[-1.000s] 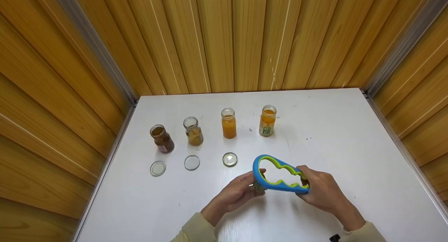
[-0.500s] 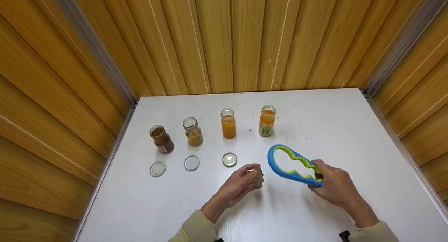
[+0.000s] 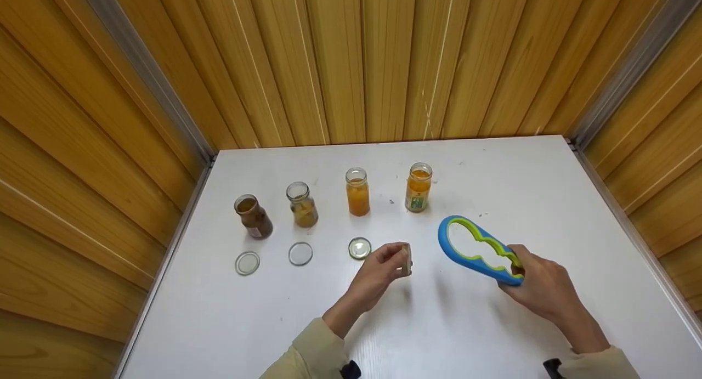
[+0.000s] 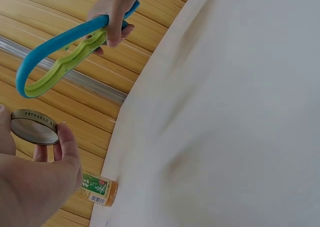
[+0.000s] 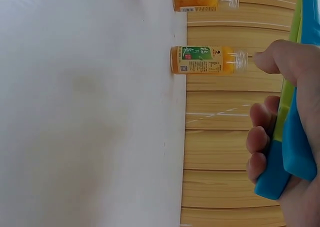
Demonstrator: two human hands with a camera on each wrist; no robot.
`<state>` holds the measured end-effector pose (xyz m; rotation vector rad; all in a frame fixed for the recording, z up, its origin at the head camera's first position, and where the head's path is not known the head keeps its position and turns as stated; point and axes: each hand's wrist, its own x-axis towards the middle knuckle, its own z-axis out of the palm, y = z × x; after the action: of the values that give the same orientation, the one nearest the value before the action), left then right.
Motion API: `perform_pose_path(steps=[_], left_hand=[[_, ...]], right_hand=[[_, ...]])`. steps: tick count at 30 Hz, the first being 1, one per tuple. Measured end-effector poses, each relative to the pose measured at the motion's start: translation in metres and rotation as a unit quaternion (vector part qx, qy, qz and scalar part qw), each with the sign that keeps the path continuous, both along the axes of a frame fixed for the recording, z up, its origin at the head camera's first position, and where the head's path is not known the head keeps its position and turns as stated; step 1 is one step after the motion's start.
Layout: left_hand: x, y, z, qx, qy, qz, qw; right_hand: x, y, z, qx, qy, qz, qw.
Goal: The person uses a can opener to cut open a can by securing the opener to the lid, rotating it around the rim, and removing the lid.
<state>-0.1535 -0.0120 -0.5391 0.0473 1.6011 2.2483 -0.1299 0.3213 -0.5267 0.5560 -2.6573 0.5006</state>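
Observation:
My left hand (image 3: 375,272) pinches a round metal jar lid (image 4: 35,127) by its edge, held on its side above the table. In the head view that lid stands nearly edge-on beside the fingertips. My right hand (image 3: 543,286) grips the narrow end of a blue and green jar opener (image 3: 452,253), its wide loop pointing left and away from me. The opener and the left hand's lid are apart. Beyond them stands an open jar of orange contents with a green label (image 3: 418,190). Left of it is another open orange jar (image 3: 358,195).
Two more open jars stand farther left, one with yellowish contents (image 3: 303,208) and one dark brown (image 3: 255,220). Three loose lids lie in front of the jars: a left one (image 3: 247,264), a middle one (image 3: 300,254) and a right one (image 3: 360,248). Wood-patterned walls (image 3: 384,66) enclose the white table (image 3: 219,324).
The jar opener has come away from the lid, moving right and away from me with my right hand. My left hand has moved slightly forward, turning the lid nearly edge-on.

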Motion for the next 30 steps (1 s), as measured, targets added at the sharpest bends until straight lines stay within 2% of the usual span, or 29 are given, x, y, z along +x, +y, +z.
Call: perform_pose_path(steps=[5,11,17,22,30], left_hand=[[-0.007,0.006,0.005,-0.060,0.025,0.008,0.9979],[-0.014,0.014,0.008,-0.139,0.073,0.019,0.9874],[-0.018,0.019,0.010,-0.171,0.099,0.007,0.9803],[-0.025,0.025,0.013,-0.222,0.122,-0.004,0.9675],[-0.033,0.039,0.015,-0.283,0.130,0.001,0.9504]], right_hand=[[-0.002,0.009,-0.002,-0.001,0.003,-0.011,0.9999],[-0.004,0.018,-0.003,-0.005,-0.006,-0.028,0.9996],[-0.005,0.026,-0.004,-0.009,-0.003,-0.036,0.9993],[-0.006,0.032,-0.004,-0.012,-0.014,-0.047,0.9988],[-0.007,0.040,-0.005,-0.021,-0.032,-0.068,0.9969]])
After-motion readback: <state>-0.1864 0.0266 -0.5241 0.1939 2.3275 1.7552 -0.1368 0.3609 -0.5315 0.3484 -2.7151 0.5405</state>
